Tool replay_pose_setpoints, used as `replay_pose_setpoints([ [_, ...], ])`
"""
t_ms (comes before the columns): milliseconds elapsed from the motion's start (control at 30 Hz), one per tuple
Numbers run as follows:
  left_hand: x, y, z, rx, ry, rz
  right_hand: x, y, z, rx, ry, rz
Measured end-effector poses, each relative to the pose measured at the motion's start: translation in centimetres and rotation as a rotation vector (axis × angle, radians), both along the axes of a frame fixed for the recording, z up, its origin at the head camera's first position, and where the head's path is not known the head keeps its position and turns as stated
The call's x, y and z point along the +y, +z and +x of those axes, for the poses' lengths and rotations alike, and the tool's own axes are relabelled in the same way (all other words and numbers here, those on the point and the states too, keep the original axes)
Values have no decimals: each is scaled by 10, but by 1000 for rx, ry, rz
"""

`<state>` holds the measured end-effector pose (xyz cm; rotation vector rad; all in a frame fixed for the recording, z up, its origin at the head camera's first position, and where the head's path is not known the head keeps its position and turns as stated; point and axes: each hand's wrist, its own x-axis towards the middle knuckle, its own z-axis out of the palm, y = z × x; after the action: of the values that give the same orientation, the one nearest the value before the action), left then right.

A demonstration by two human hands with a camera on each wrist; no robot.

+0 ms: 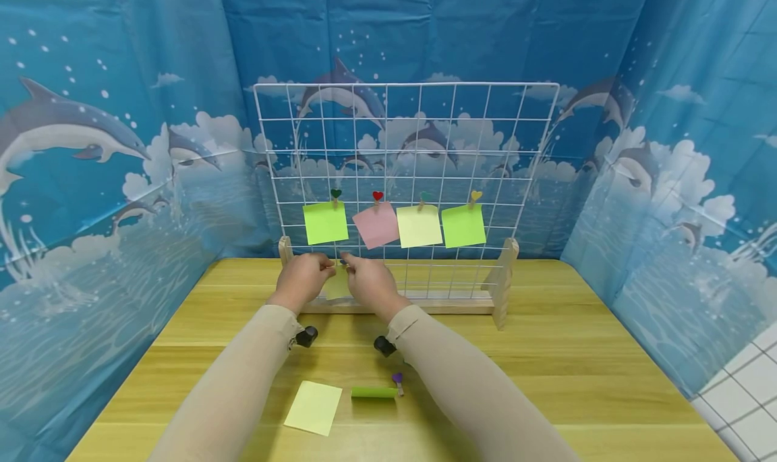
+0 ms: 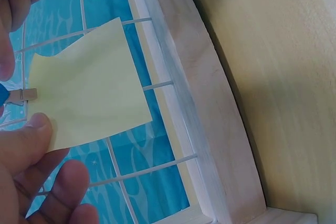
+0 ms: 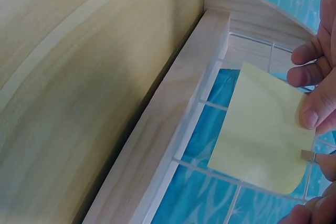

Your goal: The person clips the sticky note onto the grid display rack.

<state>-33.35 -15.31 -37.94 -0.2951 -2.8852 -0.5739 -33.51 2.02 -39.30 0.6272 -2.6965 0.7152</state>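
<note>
In the head view my left hand (image 1: 305, 278) and right hand (image 1: 373, 284) meet low at the left part of a white wire grid (image 1: 388, 177). My left thumb and fingers pinch the upper edge of a pale yellow sticky note (image 2: 92, 85). Beside them, my right hand pinches a small wooden clothespin (image 2: 27, 95) with a blue head, its tip at the note's top edge by a grid wire. Most of the clothespin is hidden by fingers in the right wrist view. The note (image 3: 262, 129) hangs in front of the lower wires.
Above hang a green note (image 1: 326, 224), a pink note (image 1: 376, 226), a yellow note (image 1: 419, 227) and another green note (image 1: 464, 226), held by heart clothespins. A wooden base (image 1: 449, 307) carries the grid. Nearer lie a yellow note (image 1: 313, 408), green roll (image 1: 373, 393) and purple-heart clothespin (image 1: 398, 382).
</note>
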Motion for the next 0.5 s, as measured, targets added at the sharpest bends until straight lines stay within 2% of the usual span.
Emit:
replay_pose_setpoints([
  [300, 0, 0, 0, -1, 4, 10, 0, -1, -2, -60, 7, -37],
  [500, -2, -1, 0, -2, -3, 8, 3, -3, -5, -136, 47, -88],
])
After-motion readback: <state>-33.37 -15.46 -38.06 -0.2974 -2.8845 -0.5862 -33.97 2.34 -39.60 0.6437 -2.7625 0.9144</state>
